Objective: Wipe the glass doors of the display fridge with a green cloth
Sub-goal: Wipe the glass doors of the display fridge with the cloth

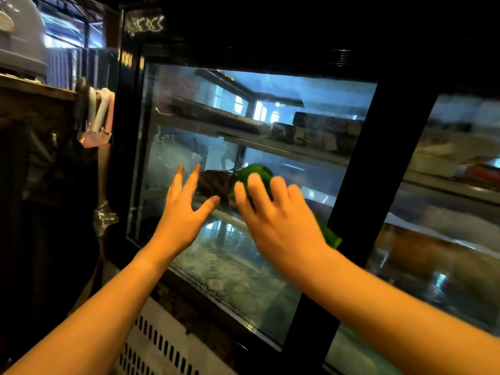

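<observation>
Reflective glass door (dim room)

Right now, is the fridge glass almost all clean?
Can't tell what's clean; reflections hide smears. In hand: the right hand presses the green cloth on the middle of the left door, the left hand open beside it. Left: the right door has no cloth on it.
</observation>
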Demonstrator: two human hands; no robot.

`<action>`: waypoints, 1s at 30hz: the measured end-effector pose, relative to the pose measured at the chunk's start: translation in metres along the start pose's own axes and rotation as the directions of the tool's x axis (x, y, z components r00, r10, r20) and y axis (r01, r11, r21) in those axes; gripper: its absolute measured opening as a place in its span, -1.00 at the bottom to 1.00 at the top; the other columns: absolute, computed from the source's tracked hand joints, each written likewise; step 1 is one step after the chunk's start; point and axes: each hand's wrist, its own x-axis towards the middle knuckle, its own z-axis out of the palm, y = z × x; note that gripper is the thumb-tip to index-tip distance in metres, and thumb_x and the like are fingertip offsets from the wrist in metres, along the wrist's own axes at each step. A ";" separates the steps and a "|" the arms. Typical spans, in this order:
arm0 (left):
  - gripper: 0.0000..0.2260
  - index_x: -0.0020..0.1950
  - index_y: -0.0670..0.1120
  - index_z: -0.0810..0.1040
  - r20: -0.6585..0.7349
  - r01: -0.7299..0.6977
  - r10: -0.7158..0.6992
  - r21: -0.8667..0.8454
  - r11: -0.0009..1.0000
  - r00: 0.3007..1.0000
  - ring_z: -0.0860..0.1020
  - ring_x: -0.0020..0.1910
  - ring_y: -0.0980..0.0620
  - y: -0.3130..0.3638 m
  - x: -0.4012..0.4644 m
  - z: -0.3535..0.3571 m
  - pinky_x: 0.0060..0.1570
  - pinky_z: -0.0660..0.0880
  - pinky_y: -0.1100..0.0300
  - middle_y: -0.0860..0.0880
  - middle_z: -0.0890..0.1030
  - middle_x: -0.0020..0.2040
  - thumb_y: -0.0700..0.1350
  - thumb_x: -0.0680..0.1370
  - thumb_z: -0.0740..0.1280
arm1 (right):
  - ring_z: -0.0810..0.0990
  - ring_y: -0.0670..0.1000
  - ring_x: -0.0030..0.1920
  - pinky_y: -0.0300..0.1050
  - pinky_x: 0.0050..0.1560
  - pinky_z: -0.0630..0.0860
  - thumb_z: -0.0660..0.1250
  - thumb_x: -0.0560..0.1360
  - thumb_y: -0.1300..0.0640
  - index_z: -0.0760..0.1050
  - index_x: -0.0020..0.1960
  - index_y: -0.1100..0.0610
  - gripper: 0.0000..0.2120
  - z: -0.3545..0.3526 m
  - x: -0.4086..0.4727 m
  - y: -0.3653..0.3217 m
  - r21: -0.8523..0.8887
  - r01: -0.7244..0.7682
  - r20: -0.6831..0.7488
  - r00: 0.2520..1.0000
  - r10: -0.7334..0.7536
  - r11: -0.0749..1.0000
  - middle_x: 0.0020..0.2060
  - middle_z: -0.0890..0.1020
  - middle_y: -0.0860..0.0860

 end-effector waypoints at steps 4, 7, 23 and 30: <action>-0.32 0.57 0.25 0.04 0.017 -0.015 0.015 0.018 1.000 1.000 -0.13 0.60 0.03 -0.004 0.001 0.000 0.56 0.03 -0.07 0.05 -0.12 0.63 0.07 0.56 0.34 | 0.34 0.16 -0.09 0.01 -0.24 0.30 0.06 0.48 0.17 0.44 0.37 0.18 -0.51 0.014 -0.040 -0.041 0.086 0.098 0.054 0.993 -0.102 0.991 0.20 0.51 0.17; -0.31 0.57 0.25 0.01 0.028 -0.032 0.031 0.036 0.999 0.999 -0.13 0.60 0.04 -0.007 0.002 -0.001 0.54 0.00 -0.01 0.02 -0.12 0.63 0.06 0.57 0.34 | 0.38 0.16 -0.10 -0.03 -0.24 0.37 0.05 0.47 0.12 0.42 0.39 0.15 -0.49 0.021 -0.066 -0.062 0.152 0.174 0.097 0.977 -0.189 0.973 0.20 0.49 0.14; -0.35 0.56 0.31 -0.08 0.066 -0.048 0.044 0.065 0.997 0.997 -0.22 0.59 0.12 -0.015 0.005 -0.001 0.55 -0.04 -0.02 0.18 -0.22 0.60 0.10 0.61 0.25 | 0.50 0.04 -0.19 -0.14 -0.26 0.43 0.00 0.62 0.22 0.53 0.30 0.00 -0.58 0.039 -0.103 -0.096 0.262 0.343 0.103 0.919 -0.379 0.902 0.14 0.58 0.01; -0.45 0.52 0.23 0.17 0.047 -0.067 0.065 0.029 0.997 0.997 -0.04 0.59 0.10 -0.014 0.009 -0.012 0.54 0.01 0.05 -0.01 0.02 0.63 0.10 0.55 0.26 | 0.47 0.17 -0.05 0.00 -0.15 0.39 0.05 0.49 0.10 0.46 0.32 0.03 -0.55 0.014 -0.051 -0.044 0.194 0.274 0.077 0.953 -0.294 0.942 0.21 0.53 0.17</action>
